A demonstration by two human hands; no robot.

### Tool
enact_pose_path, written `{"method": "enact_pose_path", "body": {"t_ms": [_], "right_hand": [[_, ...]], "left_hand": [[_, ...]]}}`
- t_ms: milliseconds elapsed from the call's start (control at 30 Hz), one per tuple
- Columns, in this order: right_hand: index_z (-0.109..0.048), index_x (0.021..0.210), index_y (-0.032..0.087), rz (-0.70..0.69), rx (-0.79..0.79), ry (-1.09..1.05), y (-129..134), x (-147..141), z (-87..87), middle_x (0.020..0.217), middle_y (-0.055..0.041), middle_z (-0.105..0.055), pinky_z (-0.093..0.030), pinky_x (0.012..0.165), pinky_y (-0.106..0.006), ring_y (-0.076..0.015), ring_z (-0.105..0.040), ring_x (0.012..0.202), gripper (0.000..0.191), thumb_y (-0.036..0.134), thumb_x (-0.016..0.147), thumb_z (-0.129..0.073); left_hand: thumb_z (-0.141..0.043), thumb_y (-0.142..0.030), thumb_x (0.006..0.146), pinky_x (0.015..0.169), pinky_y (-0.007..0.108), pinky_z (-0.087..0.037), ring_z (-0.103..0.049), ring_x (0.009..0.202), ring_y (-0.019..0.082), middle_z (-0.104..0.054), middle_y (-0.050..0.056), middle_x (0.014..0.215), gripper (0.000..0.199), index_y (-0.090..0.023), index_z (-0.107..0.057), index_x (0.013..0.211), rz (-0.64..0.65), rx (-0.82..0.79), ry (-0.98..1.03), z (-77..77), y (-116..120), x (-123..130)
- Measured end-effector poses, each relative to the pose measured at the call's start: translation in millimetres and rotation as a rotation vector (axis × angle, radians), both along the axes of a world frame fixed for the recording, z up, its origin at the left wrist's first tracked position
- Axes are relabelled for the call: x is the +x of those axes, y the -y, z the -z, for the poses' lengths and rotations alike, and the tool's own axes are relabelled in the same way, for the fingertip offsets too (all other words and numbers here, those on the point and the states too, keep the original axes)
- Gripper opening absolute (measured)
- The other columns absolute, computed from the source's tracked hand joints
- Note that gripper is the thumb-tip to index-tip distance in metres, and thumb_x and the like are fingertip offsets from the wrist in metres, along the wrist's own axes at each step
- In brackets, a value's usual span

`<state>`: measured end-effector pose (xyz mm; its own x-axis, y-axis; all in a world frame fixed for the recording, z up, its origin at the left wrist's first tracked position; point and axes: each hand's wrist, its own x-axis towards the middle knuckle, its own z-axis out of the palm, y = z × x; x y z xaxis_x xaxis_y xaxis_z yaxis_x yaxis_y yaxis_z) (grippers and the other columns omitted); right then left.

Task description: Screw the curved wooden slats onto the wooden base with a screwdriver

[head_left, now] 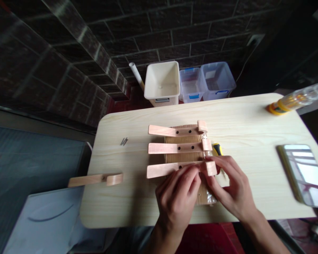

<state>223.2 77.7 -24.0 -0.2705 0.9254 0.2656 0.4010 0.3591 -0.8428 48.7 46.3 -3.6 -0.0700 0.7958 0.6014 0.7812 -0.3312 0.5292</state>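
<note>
Three pale wooden hooks lie side by side across a brown board (184, 157) with clear plastic at its right end. The far hook (161, 130) and middle hook (163, 148) show two dark screw holes each. My right hand (231, 187) grips the curled end of the nearest hook (161, 170) between thumb and fingers. My left hand (178, 197) is closed, its fingertips pinched over that hook's shank near the curl; anything between them is hidden. Beyond my right fingers lies a yellow and black screwdriver (217, 149), partly covered by the hand.
Several small screws (124, 141) lie left on the table (241, 120). Another wooden hook (95, 180) overhangs the left edge. A phone (304, 174) and a clear bottle with yellow ends (296, 100) are at right. Past the far edge stand a cream bin (162, 95) and two plastic boxes (218, 83).
</note>
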Motion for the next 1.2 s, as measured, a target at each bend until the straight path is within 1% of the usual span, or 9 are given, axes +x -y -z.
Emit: {"method": "enact_pose_path", "body": {"t_ms": [100, 267, 400, 533, 800, 1200], "right_hand": [[-0.064, 0.139, 0.026, 0.004, -0.003, 0.002, -0.2, -0.2, 0.5, 0.113, -0.0053, -0.066, -0.055, 0.080, -0.031, -0.0164, -0.063, 0.090, 0.044, 0.015, 0.097, -0.070], [-0.064, 0.139, 0.026, 0.010, -0.004, -0.001, 0.0, -0.3, 1.0, 0.112, -0.0057, -0.066, -0.056, 0.078, -0.032, -0.0172, -0.063, 0.088, 0.044, 0.016, 0.097, -0.070], [-0.064, 0.140, 0.028, 0.009, -0.017, -0.002, 0.3, -0.5, 0.0, 0.113, -0.0063, -0.066, -0.056, 0.078, -0.034, -0.0187, -0.063, 0.089, 0.044, 0.017, 0.097, -0.069], [-0.064, 0.139, 0.028, 0.009, -0.025, -0.002, 0.2, -0.8, -0.1, 0.113, -0.0067, -0.067, -0.057, 0.078, -0.035, -0.0198, -0.063, 0.089, 0.044, 0.017, 0.097, -0.069], [-0.064, 0.139, 0.027, 0.008, -0.015, 0.005, 0.0, 0.0, 0.7, 0.111, -0.0067, -0.066, -0.057, 0.078, -0.035, -0.0194, -0.063, 0.088, 0.044, 0.017, 0.097, -0.070], [-0.064, 0.136, 0.028, 0.016, -0.016, 0.023, -0.4, 0.0, 0.5, 0.112, -0.0078, -0.068, -0.059, 0.076, -0.037, -0.0207, -0.064, 0.087, 0.041, 0.018, 0.097, -0.069]], "left_hand": [[-0.080, 0.004, 0.085, 0.090, 0.026, -0.062, -0.081, 0.089, 0.015, -0.085, 0.004, 0.100, 0.032, -0.015, -0.075, 0.111, -0.014, 0.004, -0.010, 0.1, 0.0, 0.4], [-0.079, 0.001, 0.087, 0.092, 0.027, -0.063, -0.082, 0.094, 0.017, -0.085, 0.005, 0.105, 0.030, -0.016, -0.075, 0.111, -0.005, 0.005, -0.007, 2.0, 0.3, -0.1], [-0.078, 0.001, 0.088, 0.090, 0.028, -0.064, -0.082, 0.090, 0.017, -0.086, 0.004, 0.102, 0.030, -0.017, -0.075, 0.112, -0.009, 0.000, 0.002, 1.3, 0.2, 0.0], [-0.079, 0.000, 0.088, 0.091, 0.027, -0.065, -0.083, 0.090, 0.017, -0.086, 0.004, 0.102, 0.030, -0.017, -0.076, 0.112, -0.008, -0.003, 0.018, 0.0, 0.0, 0.3], [-0.079, -0.001, 0.090, 0.091, 0.027, -0.065, -0.083, 0.089, 0.017, -0.086, 0.003, 0.101, 0.028, -0.018, -0.076, 0.112, -0.042, 0.000, -0.004, 1.0, 1.4, 0.1], [-0.079, 0.001, 0.088, 0.092, 0.025, -0.066, -0.083, 0.088, 0.016, -0.086, 0.002, 0.100, 0.028, -0.017, -0.076, 0.109, -0.019, -0.004, 0.034, -0.5, 0.2, -0.7]]}}
